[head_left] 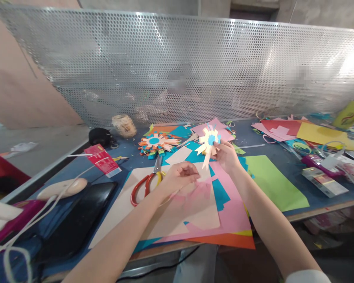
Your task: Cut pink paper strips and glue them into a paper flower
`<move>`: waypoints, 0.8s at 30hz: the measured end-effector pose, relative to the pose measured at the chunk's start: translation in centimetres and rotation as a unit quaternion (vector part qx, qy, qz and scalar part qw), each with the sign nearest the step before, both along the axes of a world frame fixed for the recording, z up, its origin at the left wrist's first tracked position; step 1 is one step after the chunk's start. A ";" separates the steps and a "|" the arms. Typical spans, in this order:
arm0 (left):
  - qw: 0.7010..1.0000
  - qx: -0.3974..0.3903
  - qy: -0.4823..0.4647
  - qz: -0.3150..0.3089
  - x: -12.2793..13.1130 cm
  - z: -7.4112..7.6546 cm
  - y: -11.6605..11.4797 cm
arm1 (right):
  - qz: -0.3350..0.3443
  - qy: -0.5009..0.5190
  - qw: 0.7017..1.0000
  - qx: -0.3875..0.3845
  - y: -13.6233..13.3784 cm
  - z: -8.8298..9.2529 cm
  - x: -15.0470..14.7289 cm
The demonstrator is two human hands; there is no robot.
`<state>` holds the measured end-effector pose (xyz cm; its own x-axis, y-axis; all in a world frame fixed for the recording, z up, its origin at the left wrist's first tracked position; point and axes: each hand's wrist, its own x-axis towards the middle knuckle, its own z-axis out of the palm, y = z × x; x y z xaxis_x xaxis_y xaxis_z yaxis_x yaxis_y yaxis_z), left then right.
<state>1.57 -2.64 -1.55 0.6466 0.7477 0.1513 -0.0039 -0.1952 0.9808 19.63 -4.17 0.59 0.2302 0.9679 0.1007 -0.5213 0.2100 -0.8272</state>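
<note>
My right hand is closed on a cream paper flower with a blue centre, held up above the sheets. My left hand is curled in a loose pinch over the cream sheet; a blurred pink strip hangs just right of its fingers, and I cannot tell whether the hand holds it. Red-handled scissors lie just left of that hand. A finished orange, white and blue paper flower lies further back on the table.
Pink, blue, orange and green paper sheets are stacked on the blue table. Paper scraps and sheets pile at the right. A red packet, black pouch, cord ball and perforated metal screen stand behind.
</note>
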 end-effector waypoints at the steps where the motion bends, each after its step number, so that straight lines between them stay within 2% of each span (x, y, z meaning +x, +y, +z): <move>1: 1.000 0.001 0.004 0.002 0.0 0.0 0.0 | -0.001 0.000 1.000 0.000 0.0 0.0 0.0; 7: 1.000 0.005 0.006 -0.028 0.0 0.0 -0.1 | 0.005 -0.009 1.000 0.008 0.0 0.0 0.1; 10: 1.000 0.013 0.007 -0.023 -0.1 -0.2 0.0 | 0.001 -0.017 1.000 0.007 0.1 -0.2 0.1; 14: 0.999 -0.027 -0.012 -0.036 0.0 -0.3 -0.1 | -0.013 -0.062 0.998 0.008 0.3 -0.6 0.2; 20: 0.977 -0.068 0.077 -0.187 0.9 0.0 -2.3 | -0.058 -0.187 0.978 0.070 0.5 -0.7 0.1; 24: 0.947 0.030 0.082 -0.310 1.9 0.8 -5.1 | -0.110 -0.221 0.964 0.098 0.9 -1.1 0.1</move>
<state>3.45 -7.70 -0.72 0.9768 0.2101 0.0421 0.0146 -0.2610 0.9652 19.77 -3.29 -0.54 0.3198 0.8530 0.4125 -0.0518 0.4505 -0.8913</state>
